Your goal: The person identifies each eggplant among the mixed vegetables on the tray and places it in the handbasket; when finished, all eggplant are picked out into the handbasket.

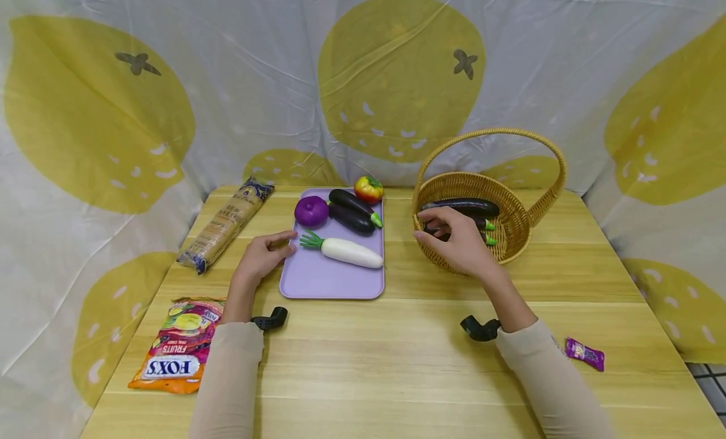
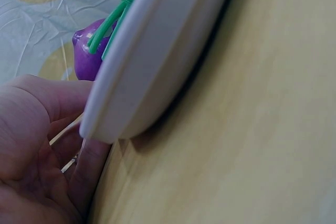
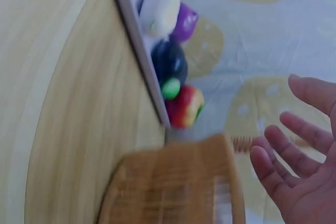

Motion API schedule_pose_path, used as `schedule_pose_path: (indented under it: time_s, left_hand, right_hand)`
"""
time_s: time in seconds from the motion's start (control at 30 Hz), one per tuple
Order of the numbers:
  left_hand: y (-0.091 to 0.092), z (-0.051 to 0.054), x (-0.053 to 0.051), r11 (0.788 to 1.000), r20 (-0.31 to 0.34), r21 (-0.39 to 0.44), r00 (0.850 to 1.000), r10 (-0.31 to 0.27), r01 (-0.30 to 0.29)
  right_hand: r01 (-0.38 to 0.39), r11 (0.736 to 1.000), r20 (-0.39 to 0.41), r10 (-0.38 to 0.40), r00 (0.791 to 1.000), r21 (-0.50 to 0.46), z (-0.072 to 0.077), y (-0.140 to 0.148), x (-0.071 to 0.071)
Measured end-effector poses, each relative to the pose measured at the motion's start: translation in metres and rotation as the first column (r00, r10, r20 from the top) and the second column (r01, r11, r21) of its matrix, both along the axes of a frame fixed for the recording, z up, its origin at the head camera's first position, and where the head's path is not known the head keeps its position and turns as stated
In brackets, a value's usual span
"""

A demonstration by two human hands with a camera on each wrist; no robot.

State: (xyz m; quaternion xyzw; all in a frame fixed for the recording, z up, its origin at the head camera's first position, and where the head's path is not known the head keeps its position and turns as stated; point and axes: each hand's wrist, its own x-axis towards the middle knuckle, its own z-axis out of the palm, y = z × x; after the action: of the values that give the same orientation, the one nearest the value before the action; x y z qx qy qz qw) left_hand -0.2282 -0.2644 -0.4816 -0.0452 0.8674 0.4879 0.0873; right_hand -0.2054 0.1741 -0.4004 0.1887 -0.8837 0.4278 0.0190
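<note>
A lilac tray (image 1: 331,285) holds a white radish (image 1: 351,252) with green leaves, a purple onion-like vegetable (image 1: 311,211), two eggplants (image 1: 350,218) and a red-yellow pepper (image 1: 369,190). At the tray's left edge, my left hand (image 1: 261,259) touches the rim with thumb and fingers; the left wrist view has the fingers (image 2: 73,98) against the tray's side (image 2: 152,61). My right hand (image 1: 462,244) hovers over the left side of the wicker basket (image 1: 513,203), fingers loosely bent and holding nothing. Several eggplants (image 1: 467,206) lie in the basket, partly hidden by that hand.
A pack of noodles (image 1: 227,225) lies at the back left, with a Fox's candy bag (image 1: 184,344) nearer the front, partly behind the left forearm. A small purple wrapped candy (image 1: 585,354) lies right of the right sleeve. The basket's tall handle (image 1: 499,131) arches upward.
</note>
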Motion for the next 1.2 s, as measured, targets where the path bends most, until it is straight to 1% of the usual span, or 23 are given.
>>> schedule_pose_path:
  time_s: [0.1,0.17,0.23,0.4,0.6,0.73,0.87,1.07,1.2]
  left_hand:
    - [0.000,-0.001,0.001,1.000,0.001,-0.002,1.000,0.000,0.000]
    - [0.000,-0.001,0.001,1.000,0.004,-0.002,1.000,0.000,0.000]
    - [0.001,-0.002,0.001,1.000,0.008,0.001,1.000,0.000,0.000]
    - [0.000,-0.003,0.001,1.000,0.006,0.000,1.000,0.005,-0.005]
    - [-0.002,-0.003,0.002,1.000,0.007,0.002,1.000,0.012,-0.012]
    - [-0.002,-0.002,0.003,1.000,0.017,0.013,1.000,0.013,-0.013]
    - [-0.002,-0.002,0.004,1.000,0.023,0.028,1.000,0.013,-0.014]
    - [-0.002,-0.001,0.002,1.000,0.027,0.025,1.000,0.007,-0.008]
    - [-0.002,-0.001,0.001,1.000,0.026,0.025,1.000,0.002,-0.003]
  right_hand:
    - [-0.032,0.999,-0.002,0.032,0.999,-0.022,-0.001,-0.018,-0.003]
    - [-0.049,0.998,0.011,0.050,0.999,-0.036,-0.002,-0.029,-0.006]
    - [-0.061,0.997,0.032,0.062,0.998,-0.048,-0.004,-0.039,-0.008]
    - [-0.072,0.996,0.115,0.078,0.990,-0.058,-0.008,-0.059,-0.014]
    - [-0.101,0.993,0.173,0.109,0.979,-0.057,-0.021,-0.075,-0.027]
    - [-0.093,0.995,0.182,0.096,0.979,-0.025,-0.032,-0.081,-0.039]
    - [-0.073,0.997,0.184,0.072,0.980,-0.001,-0.038,-0.088,-0.048]
    - [-0.052,0.999,0.173,0.052,0.984,-0.008,-0.046,-0.095,-0.058]
    - [-0.042,0.999,0.172,0.041,0.984,0.002,-0.051,-0.099,-0.062]
